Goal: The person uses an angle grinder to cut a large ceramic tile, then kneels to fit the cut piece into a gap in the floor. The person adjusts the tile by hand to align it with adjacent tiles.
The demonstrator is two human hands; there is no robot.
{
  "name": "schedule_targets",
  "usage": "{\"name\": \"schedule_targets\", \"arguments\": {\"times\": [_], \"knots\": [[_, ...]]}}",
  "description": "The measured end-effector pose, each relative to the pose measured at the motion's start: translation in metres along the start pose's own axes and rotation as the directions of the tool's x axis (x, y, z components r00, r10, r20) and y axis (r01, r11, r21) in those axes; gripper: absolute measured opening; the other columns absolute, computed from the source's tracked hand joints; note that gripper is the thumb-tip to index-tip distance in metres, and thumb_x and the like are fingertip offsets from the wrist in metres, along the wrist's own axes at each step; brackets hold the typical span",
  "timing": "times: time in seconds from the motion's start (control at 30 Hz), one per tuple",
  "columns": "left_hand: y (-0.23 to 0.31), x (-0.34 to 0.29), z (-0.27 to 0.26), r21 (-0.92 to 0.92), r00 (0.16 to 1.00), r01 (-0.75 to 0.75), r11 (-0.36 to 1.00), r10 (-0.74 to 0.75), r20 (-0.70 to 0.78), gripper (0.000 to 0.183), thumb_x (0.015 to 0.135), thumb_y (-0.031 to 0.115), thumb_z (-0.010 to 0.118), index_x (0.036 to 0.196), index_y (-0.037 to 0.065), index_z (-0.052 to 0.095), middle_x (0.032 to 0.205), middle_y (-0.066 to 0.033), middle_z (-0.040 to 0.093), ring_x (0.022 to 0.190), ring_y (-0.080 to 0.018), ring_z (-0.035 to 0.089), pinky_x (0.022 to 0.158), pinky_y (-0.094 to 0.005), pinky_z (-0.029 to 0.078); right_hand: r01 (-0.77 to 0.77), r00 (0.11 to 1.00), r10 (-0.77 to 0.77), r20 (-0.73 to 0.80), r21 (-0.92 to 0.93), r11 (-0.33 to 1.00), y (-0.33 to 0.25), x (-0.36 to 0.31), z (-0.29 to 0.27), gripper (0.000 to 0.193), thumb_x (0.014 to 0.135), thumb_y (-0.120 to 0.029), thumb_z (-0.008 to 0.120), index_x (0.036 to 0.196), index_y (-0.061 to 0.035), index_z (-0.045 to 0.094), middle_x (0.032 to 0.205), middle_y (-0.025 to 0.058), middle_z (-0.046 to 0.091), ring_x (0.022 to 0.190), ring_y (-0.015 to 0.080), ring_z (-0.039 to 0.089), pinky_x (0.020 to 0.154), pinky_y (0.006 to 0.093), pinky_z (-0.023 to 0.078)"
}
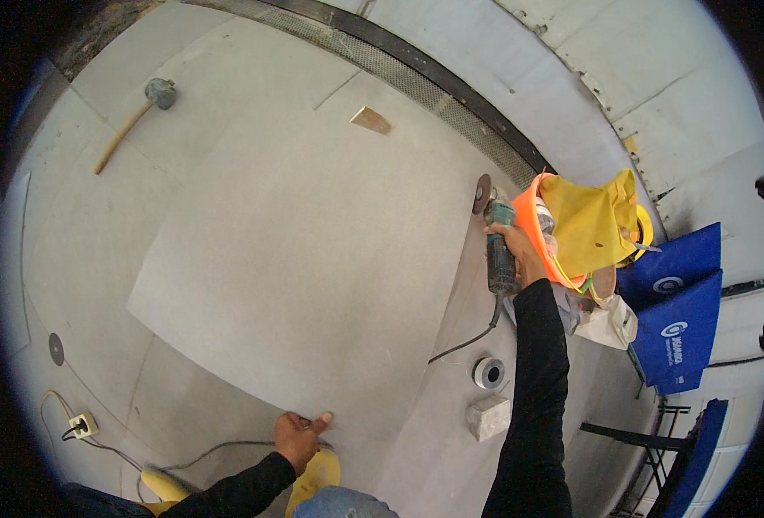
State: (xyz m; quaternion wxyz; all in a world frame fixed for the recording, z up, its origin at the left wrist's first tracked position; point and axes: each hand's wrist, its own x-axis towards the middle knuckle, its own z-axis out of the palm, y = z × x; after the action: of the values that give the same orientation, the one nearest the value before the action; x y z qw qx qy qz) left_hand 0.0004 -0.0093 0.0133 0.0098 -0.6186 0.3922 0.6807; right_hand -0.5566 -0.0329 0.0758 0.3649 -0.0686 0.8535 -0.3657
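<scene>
Holding an angle grinder (501, 263) by its body, the right grip (521, 252) is wrapped around the teal-and-black casing, right of centre in the frame, with the thin dark disc (482, 194) toward the top. Probably a dense, front-heavy tool, so the barrel behind the head is the spot to grab, well clear of that disc. The black cord (493, 323) hangs off its lower end and looks pretty bendy.

The big pale grey panel (313, 250) lies flat across the middle of the frame. I'd bet it's stiff, heavy and brittle at the corners, so take it two-handed by opposite edges, since that smooth matte face could be slippery. The left grip (298, 442) is at its lower edge, thumb stuck out to the side; can't tell if it's pinching the edge or just resting there.

Texture-wise: wooden handle and dull grey head on the mallet (125, 138) upper left, smooth orange bucket (527, 217) at right with creased, floppy-looking yellow material (593, 224) over it, plus a rough, chalky block (489, 419) lower down.
</scene>
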Motion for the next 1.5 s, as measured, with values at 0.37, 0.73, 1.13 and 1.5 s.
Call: {"name": "schedule_targets", "arguments": {"times": [0.37,0.73,1.13,1.5], "knots": [[0.010,-0.006,-0.004,0.001,0.998,0.033,0.999,-0.033,0.059,0.051,0.078,0.029,0.089,0.071,0.003,0.046,0.067,-0.0048,0.053,0.057,-0.0135,0.051,0.046,-0.0340,0.045,0.060,0.998,-0.060,0.015,-0.029,0.998,0.012,-0.003,-0.005,0.034,0.079,-0.027,0.075,0.093,-0.0016,0.058,0.069,0.0094,0.063,0.049,0.0219,0.062,0.046,0.0354,0.052],[0.020,-0.011,-0.002,-0.113,0.995,0.000,0.994,0.011,0.097,0.040,0.084,0.023,0.085,0.077,0.001,0.053,0.073,-0.0083,0.062,0.059,-0.0161,0.059,0.046,-0.0314,0.044,0.171,0.983,-0.171,0.067,0.005,0.985,0.058,-0.070,0.009,0.033,0.077,-0.017,0.072,0.102,-0.0019,0.058,0.072,0.0077,0.061,0.053,0.0199,0.063,0.049,0.0339,0.054],[0.014,-0.003,-0.002,-0.108,0.987,-0.003,0.994,0.020,0.157,0.041,0.086,0.023,0.083,0.081,0.003,0.048,0.080,-0.0106,0.066,0.071,-0.0188,0.067,0.049,-0.0329,0.047,0.173,0.985,-0.173,0.013,-0.080,0.982,0.102,-0.197,0.031,0.047,0.074,-0.017,0.077,0.115,-0.0007,0.062,0.092,0.0056,0.066,0.079,0.0182,0.060,0.073,0.0350,0.049],[0.008,0.001,0.001,-0.118,0.988,0.003,0.993,0.016,0.155,0.031,0.089,0.021,0.078,0.097,-0.001,0.059,0.089,-0.0095,0.067,0.070,-0.0188,0.064,0.052,-0.0327,0.047,0.151,0.984,-0.148,-0.095,0.020,0.988,0.182,-0.306,0.082,0.061,0.074,-0.012,0.075,0.128,0.0004,0.050,0.098,0.0088,0.063,0.077,0.0192,0.064,0.069,0.0350,0.056]]}}
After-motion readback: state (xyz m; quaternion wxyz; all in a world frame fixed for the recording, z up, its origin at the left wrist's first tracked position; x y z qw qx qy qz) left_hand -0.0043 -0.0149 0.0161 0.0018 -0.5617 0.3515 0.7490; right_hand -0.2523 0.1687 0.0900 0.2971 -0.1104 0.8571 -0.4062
